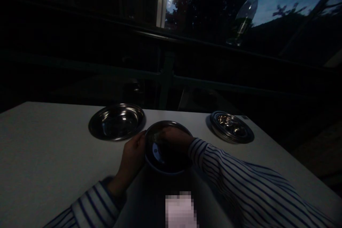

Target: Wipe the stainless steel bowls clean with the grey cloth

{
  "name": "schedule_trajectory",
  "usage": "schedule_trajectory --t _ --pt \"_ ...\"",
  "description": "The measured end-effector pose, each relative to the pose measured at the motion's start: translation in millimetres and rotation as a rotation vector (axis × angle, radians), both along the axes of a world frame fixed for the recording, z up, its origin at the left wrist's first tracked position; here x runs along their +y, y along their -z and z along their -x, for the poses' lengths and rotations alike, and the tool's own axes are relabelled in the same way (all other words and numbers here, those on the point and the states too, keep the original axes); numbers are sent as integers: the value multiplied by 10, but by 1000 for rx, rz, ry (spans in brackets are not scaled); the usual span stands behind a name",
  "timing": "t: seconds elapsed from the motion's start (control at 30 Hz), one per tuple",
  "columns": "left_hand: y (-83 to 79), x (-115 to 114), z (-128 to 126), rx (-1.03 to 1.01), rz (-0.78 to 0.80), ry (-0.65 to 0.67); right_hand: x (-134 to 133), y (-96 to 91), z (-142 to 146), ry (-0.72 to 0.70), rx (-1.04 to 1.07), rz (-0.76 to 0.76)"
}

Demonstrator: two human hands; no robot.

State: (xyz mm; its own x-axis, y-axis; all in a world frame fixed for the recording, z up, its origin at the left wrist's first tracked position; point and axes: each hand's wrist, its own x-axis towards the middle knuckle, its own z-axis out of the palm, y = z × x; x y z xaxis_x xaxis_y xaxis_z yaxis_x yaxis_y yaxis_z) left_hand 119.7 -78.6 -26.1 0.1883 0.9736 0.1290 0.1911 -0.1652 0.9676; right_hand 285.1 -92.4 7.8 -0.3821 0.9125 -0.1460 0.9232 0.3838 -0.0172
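A dark metal bowl [160, 156] stands on the pale table [48, 149] right in front of me. My left hand [132, 156] is curled round the bowl's left rim and holds it. Reaching over the bowl, my right hand [172, 136] has its fingers inside near the far rim; the dim light hides what they touch or hold. Both arms wear striped sleeves.
An empty steel plate [117, 122] lies behind the bowl to the left. A second steel plate [231, 127] with small pieces on it lies at the back right. A bottle [244, 17] stands on the ledge by the dark window. The table's right edge runs close.
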Motion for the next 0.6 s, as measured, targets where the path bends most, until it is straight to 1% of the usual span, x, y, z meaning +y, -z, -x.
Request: schedule_trajectory --t 0.1,0.17,0.23,0.33,0.43,0.5,0.6 --pt "14 21 9 -30 17 -25 69 5 114 -70 32 5" --pt "15 28 14 -39 36 -33 79 -13 91 -79 36 4" --pt "9 24 13 -51 48 -20 25 -46 -7 -64 29 2" --pt "-3 7 5 -50 43 19 -140 -109 -189 -44 18 16" --pt "-8 -17 1 -14 -3 67 -255 -157 -279 -69 32 80" --pt "-4 -32 2 -2 -24 96 -246 -162 -266 -48 21 86" --pt "3 -45 2 34 -51 75 -163 -144 -206 20 -33 37"
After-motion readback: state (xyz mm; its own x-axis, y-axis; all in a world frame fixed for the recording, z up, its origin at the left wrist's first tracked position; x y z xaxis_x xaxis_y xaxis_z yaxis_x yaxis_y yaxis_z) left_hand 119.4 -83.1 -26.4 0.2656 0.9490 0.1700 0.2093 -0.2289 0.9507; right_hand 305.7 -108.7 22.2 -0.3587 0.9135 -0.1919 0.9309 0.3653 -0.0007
